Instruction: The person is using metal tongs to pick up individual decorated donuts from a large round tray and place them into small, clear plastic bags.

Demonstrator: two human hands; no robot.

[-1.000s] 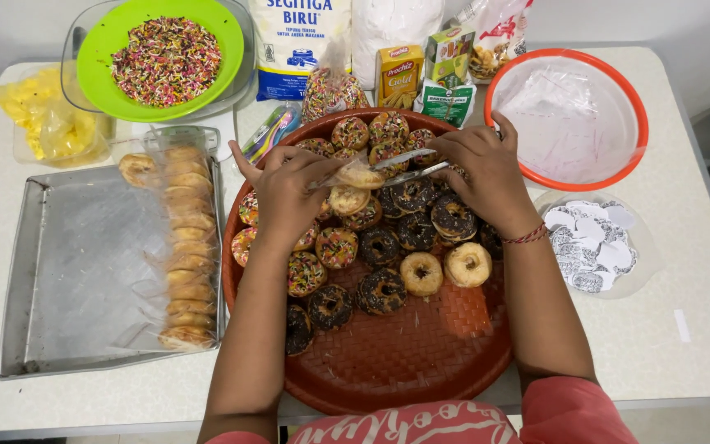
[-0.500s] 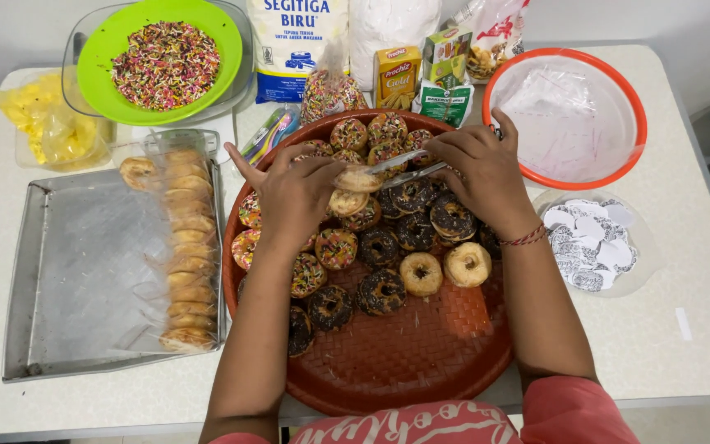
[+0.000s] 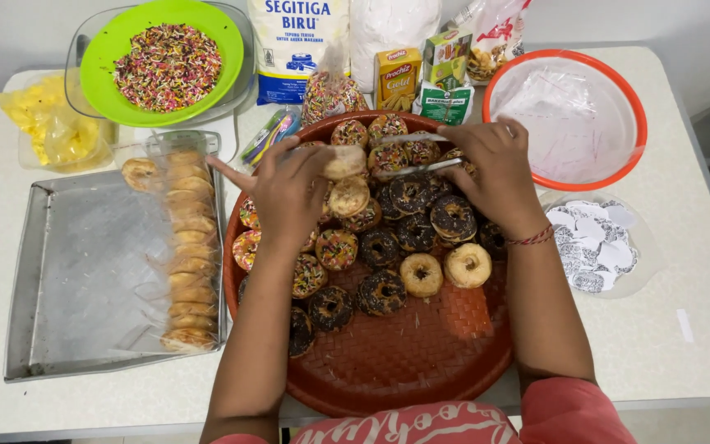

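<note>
My left hand [image 3: 288,193] holds a plain small doughnut [image 3: 345,162] by its edge above the round red woven tray [image 3: 408,353]. My right hand [image 3: 495,173] grips metal tongs [image 3: 411,154] whose tips reach toward that doughnut. Under both hands the tray carries several doughnuts: chocolate-glazed ones [image 3: 381,292], sprinkle-covered ones [image 3: 337,248] and two plain ones [image 3: 467,265].
A metal baking tray [image 3: 76,271] at the left holds a column of plain doughnuts [image 3: 186,247]. A green bowl of coloured sprinkles [image 3: 166,66] sits at the back left. Bags and small boxes [image 3: 398,78] stand behind. An orange-rimmed bowl [image 3: 569,115] and paper cutouts [image 3: 597,242] lie right.
Both hands have stayed over the far part of the red tray. The doughnut in my left hand sits slightly higher and the tongs remain beside it.
</note>
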